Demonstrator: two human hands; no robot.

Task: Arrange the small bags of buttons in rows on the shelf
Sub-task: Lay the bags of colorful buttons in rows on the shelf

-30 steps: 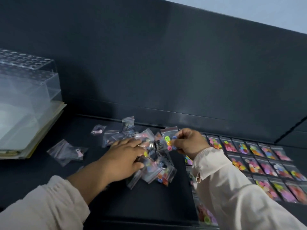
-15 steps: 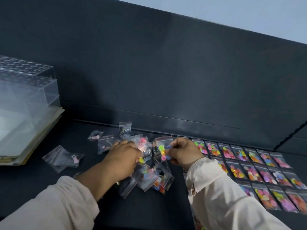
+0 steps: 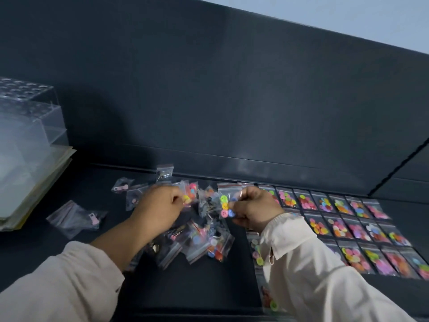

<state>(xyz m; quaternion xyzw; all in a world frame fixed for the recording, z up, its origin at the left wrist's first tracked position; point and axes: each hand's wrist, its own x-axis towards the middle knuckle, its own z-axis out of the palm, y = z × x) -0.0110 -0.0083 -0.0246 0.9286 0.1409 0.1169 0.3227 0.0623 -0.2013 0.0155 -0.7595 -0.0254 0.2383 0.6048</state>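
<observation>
We look down on a dark shelf [image 3: 197, 289]. The person's right hand [image 3: 255, 209] pinches one small bag of buttons [image 3: 225, 204], held up just beside a loose pile of bags [image 3: 209, 245] at centre. The left hand [image 3: 160, 206] curls into that pile; we cannot tell whether it holds anything. Neat rows of bags [image 3: 348, 219] lie to the right. We judge this the pick-up step; next, the held bag needs laying flat at the rows' open left end.

We note a dark shelf [image 3: 197, 287] with matte back panel [image 3: 232, 101], pale wall [image 3: 348, 15] above, clear acrylic rack [image 3: 27, 117] at left; light dim.
</observation>
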